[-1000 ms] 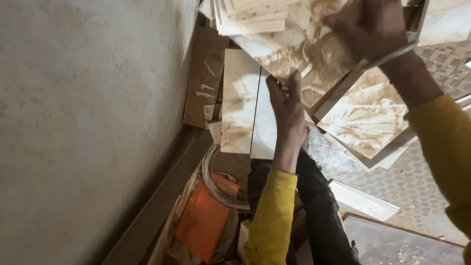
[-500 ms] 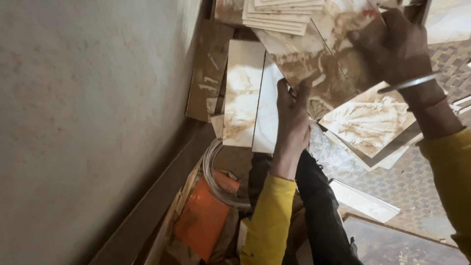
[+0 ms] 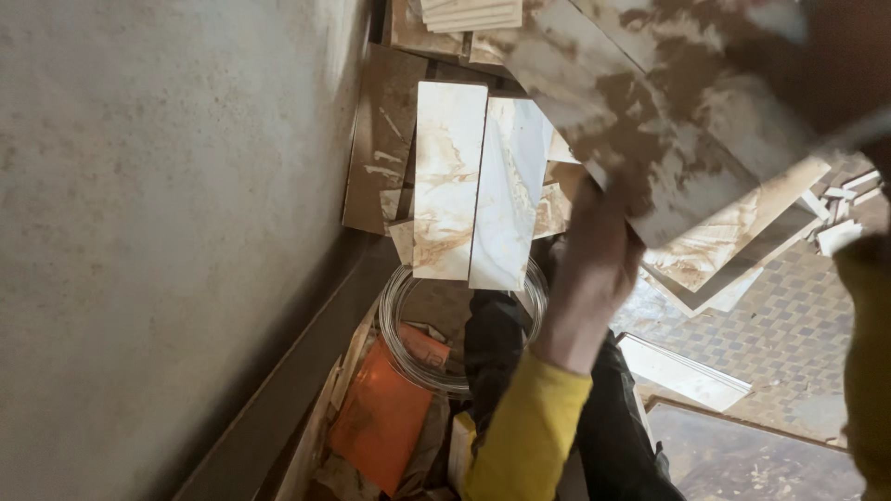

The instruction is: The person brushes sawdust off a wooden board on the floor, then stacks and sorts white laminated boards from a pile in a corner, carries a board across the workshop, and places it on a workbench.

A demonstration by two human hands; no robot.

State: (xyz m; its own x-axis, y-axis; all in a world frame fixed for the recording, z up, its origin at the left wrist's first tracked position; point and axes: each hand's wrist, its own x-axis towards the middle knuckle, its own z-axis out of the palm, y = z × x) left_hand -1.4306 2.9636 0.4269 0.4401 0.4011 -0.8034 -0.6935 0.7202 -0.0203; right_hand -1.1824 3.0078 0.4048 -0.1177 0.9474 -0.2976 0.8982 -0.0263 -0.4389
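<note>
Head view: an orange bag (image 3: 385,422) lies low by the grey wall (image 3: 167,232), under a wire coil (image 3: 418,357). Both hands grasp a brown-streaked marble tile (image 3: 650,121) — left hand (image 3: 594,269) beneath its lower edge, right hand (image 3: 849,56) (blurred) at top — above stacked tile strips (image 3: 473,181) on a patterned floor (image 3: 789,334).
</note>
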